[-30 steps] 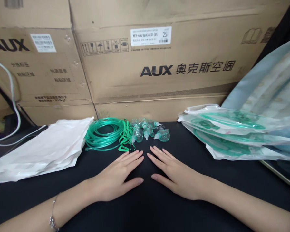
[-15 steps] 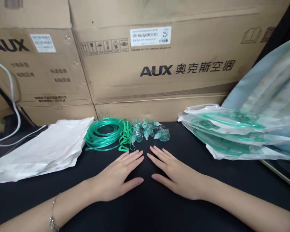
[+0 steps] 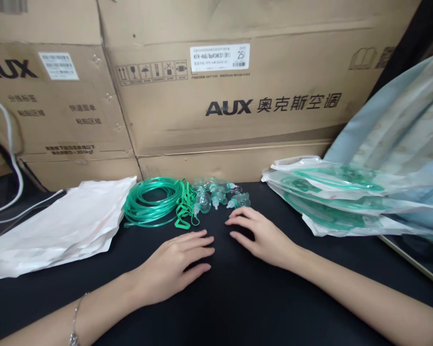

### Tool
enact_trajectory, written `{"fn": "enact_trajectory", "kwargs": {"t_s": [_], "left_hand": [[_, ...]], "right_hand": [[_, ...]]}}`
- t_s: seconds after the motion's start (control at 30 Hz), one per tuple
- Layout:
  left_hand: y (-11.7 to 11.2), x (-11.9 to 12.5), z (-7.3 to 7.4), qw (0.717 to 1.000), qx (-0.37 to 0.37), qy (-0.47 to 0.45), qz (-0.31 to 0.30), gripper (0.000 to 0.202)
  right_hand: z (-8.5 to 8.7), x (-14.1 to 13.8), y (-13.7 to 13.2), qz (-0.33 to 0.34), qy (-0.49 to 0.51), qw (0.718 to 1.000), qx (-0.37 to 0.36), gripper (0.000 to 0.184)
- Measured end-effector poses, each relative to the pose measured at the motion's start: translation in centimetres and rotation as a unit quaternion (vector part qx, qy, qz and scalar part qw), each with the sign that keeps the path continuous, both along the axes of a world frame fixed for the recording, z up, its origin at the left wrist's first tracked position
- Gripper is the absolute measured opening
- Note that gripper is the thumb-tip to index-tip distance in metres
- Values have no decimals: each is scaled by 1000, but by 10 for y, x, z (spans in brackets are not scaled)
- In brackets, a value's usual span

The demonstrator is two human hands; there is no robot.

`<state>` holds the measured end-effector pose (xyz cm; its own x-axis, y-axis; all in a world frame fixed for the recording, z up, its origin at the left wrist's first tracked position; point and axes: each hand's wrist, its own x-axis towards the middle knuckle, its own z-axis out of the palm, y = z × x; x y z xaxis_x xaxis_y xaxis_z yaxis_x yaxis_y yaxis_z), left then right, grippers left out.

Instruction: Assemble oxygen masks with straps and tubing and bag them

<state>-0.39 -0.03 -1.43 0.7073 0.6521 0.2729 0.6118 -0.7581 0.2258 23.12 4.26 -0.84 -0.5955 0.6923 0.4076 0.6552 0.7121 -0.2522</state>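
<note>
My left hand (image 3: 178,264) is open over the black table (image 3: 216,307), palm down with fingers apart and nothing in it. My right hand (image 3: 261,235) is raised a little, fingers curved and apart, holding nothing. Its fingers come close to several small clear-green plastic pieces with white tips (image 3: 218,196), which look like nebulizer cups or small masks. Left of them lie bright green elastic straps (image 3: 184,204) in a tangle. Beside the straps sits a coil of green clear tubing (image 3: 152,202).
White flat pouches (image 3: 63,223) lie stacked on the left. Sealed packs with green tubing (image 3: 332,202) are piled on the right, against a light blue cloth (image 3: 368,125). Big cardboard boxes (image 3: 173,125) stand along the back. A white cable (image 3: 12,158) hangs at the left edge.
My right hand has moved forward toward the small plastic pieces and its fingers have curled. My left hand has shifted slightly, its fingers a bit more bent. The view has turned slightly.
</note>
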Motion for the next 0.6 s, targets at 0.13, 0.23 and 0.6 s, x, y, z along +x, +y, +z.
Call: {"fn": "enact_trajectory", "kwargs": {"t_s": [0.13,0.23,0.6], "left_hand": [[2,8,2,997,63,-34,-42,22],[7,15,2,994,88,-50,-45,21],[14,21,1,978,180,-105,-1,34]], "right_hand": [[-5,6,25,-102,50,990,81,38],[-8,12,40,-130,-11,987,89,51],[10,-7,-10,-13,-42,995,92,43]]}}
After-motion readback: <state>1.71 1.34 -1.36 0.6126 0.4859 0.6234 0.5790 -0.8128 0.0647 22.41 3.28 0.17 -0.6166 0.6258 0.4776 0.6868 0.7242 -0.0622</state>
